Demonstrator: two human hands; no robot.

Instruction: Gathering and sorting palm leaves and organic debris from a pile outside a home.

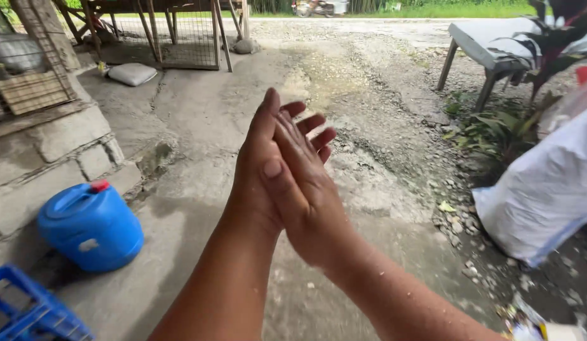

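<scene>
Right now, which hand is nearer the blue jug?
Left. The left hand is pressed against the right hand on the side facing the blue jug; the right hand lies farther away.

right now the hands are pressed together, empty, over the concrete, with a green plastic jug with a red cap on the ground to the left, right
Not quite: the round plastic jug with the red cap is blue, not green, as the head view shows. The rest holds: the left hand and right hand are pressed together, empty, over the concrete ground.
</scene>
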